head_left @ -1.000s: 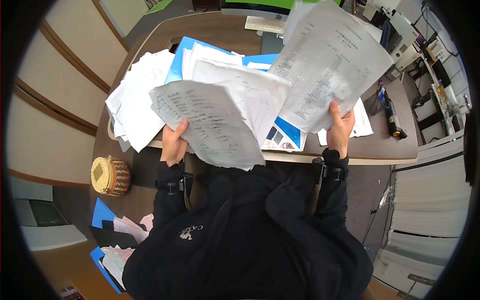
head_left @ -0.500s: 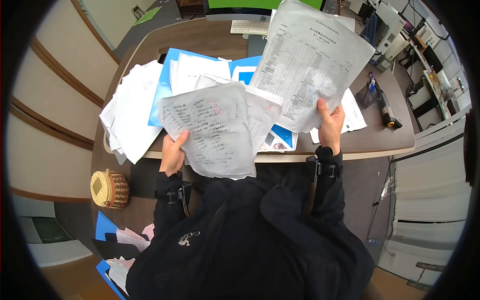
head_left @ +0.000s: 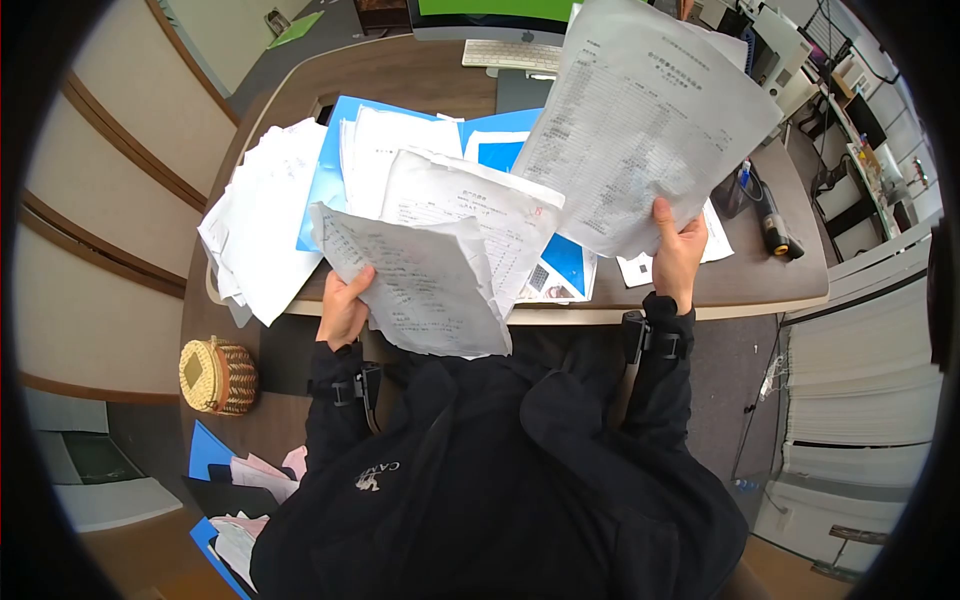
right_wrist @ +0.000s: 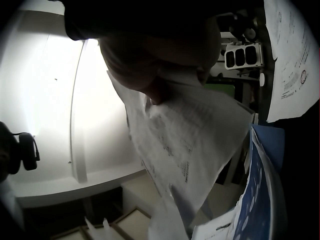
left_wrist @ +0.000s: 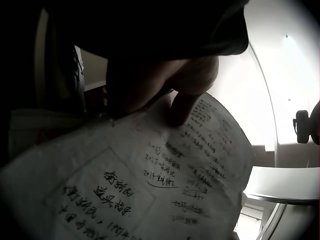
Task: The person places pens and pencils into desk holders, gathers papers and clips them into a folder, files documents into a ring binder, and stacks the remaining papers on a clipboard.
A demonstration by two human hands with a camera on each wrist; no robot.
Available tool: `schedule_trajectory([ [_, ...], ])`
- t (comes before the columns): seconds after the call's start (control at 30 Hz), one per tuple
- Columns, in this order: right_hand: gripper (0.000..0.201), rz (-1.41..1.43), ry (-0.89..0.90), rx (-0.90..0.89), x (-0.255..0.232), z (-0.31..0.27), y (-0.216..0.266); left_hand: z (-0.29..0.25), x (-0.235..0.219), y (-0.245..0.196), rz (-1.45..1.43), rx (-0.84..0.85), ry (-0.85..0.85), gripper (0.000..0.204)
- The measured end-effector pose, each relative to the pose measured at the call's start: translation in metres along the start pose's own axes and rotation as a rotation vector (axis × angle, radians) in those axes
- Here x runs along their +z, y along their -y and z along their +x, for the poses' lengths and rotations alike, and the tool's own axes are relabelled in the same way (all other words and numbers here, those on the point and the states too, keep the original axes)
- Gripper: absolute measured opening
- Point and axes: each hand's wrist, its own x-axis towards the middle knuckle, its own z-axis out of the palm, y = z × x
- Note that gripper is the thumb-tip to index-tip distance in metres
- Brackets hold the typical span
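My left hand (head_left: 343, 310) grips a creased sheet with handwriting (head_left: 410, 285) by its left edge, thumb on top. The sheet bows toward me over the desk's front edge. Behind it shows a printed form (head_left: 470, 195) with a small red mark. In the left wrist view, the thumb (left_wrist: 182, 107) presses on the handwritten side. My right hand (head_left: 680, 258) pinches a large printed table sheet (head_left: 640, 130) near its lower right corner, thumb in front, and holds it raised. The right wrist view shows this sheet (right_wrist: 185, 130) hanging from the fingers, wrinkled near the grip.
Blue folders (head_left: 325, 190) with papers lie mid-desk, a fanned white paper pile (head_left: 270, 220) to the left. Behind are a keyboard (head_left: 510, 55) and a monitor (head_left: 490, 30). At right stand a pen holder (head_left: 738, 190) and a black cylindrical object (head_left: 772, 225). A woven basket (head_left: 218, 378) sits at lower left.
The right hand's sheet swung left, then back right. The left hand's handwritten page flattened toward view, then bowed down again, uncovering more of the printed form behind it. Both grips stay.
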Motion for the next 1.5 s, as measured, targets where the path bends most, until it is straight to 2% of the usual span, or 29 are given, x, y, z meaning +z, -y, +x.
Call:
schedule_trajectory([
  [0.07,0.036,-0.058,-0.010,-0.018,-0.005,0.000,0.009,0.000,-0.004,0.002,-0.001,-0.012,0.007,0.039],
  [0.13,0.038,0.054,-0.044,-0.037,-0.015,0.001,0.014,0.000,-0.005,0.002,0.001,-0.017,0.004,0.039],
  [0.17,0.039,0.203,-0.046,-0.085,-0.023,0.003,0.010,-0.001,-0.003,0.002,-0.013,-0.012,0.017,0.039],
  [0.2,0.041,0.339,-0.061,-0.020,-0.025,0.000,0.016,-0.001,-0.002,0.001,-0.026,-0.008,0.030,0.039],
  [0.27,0.042,0.496,0.011,-0.034,-0.018,-0.006,0.034,-0.001,-0.003,0.003,-0.039,0.000,0.021,0.039],
  [0.4,0.041,0.554,0.006,0.010,-0.001,-0.023,0.034,-0.001,-0.004,0.005,-0.063,-0.010,0.027,0.038],
  [0.47,0.037,0.439,0.016,0.039,0.005,-0.026,0.027,-0.001,-0.006,0.005,-0.066,-0.016,0.029,0.043],
  [0.53,0.032,0.103,0.010,0.078,0.018,-0.034,0.012,0.000,-0.009,0.006,-0.071,-0.026,0.036,0.047],
  [0.57,0.031,-0.082,0.071,0.117,0.022,-0.036,0.001,0.003,-0.010,0.007,-0.089,-0.019,0.091,0.053],
  [0.6,0.037,-0.122,0.080,0.189,0.036,-0.043,0.000,0.005,-0.011,0.008,-0.108,-0.012,0.143,0.060],
  [0.63,0.036,-0.175,0.112,0.183,0.042,-0.047,-0.017,0.003,-0.015,0.010,-0.145,-0.038,0.109,0.069],
  [0.67,0.036,-0.237,0.139,0.065,0.045,-0.053,-0.038,0.003,-0.016,0.010,-0.145,-0.038,0.106,0.069],
  [0.77,0.038,-0.347,0.182,0.016,0.053,-0.061,-0.050,0.008,-0.027,0.017,-0.174,-0.028,0.142,0.067],
  [0.83,0.042,-0.458,0.155,-0.016,0.052,-0.063,-0.053,0.023,-0.050,0.033,-0.201,-0.124,0.212,0.066],
  [0.87,0.042,-0.461,0.152,-0.014,0.053,-0.065,-0.049,0.023,-0.053,0.035,-0.202,-0.128,0.214,0.066],
  [0.93,0.039,-0.441,0.141,0.053,0.057,-0.067,-0.038,0.015,-0.029,0.021,-0.136,-0.046,0.230,0.068],
  [0.97,0.039,-0.441,0.141,0.053,0.059,-0.069,-0.037,0.012,-0.020,0.016,-0.243,-0.094,0.156,0.068],
  [1.07,0.037,-0.389,0.208,0.030,0.070,-0.082,-0.039,0.006,-0.027,0.018,-0.137,0.002,0.161,0.066],
  [1.13,0.037,-0.329,0.444,0.113,0.076,-0.099,-0.053,0.001,-0.035,0.019,-0.142,-0.015,0.148,0.059],
  [1.17,0.037,-0.330,0.432,0.114,0.080,-0.107,-0.060,-0.002,-0.029,0.014,-0.124,0.006,0.124,0.056],
  [1.23,0.034,-0.503,0.714,-0.338,0.082,-0.118,-0.070,-0.005,-0.013,0.003,-0.070,0.056,0.091,0.049],
  [1.27,0.034,-0.521,0.692,-0.332,0.079,-0.120,-0.068,-0.005,-0.011,0.003,-0.074,0.041,0.115,0.049],
  [1.33,0.036,-0.459,0.829,-0.232,0.072,-0.119,-0.055,-0.004,-0.021,0.000,0.105,0.057,0.060,0.050],
  [1.37,0.038,-0.396,0.885,0.072,0.070,-0.114,-0.043,-0.003,-0.027,-0.001,0.161,0.064,0.096,0.048],
  [1.47,0.041,-0.373,0.833,0.157,0.070,-0.099,-0.038,-0.004,-0.018,-0.008,0.148,0.107,0.062,0.044],
  [1.5,0.043,-0.385,0.778,0.004,0.066,-0.099,-0.042,-0.005,-0.017,-0.008,0.149,0.113,0.053,0.041],
])
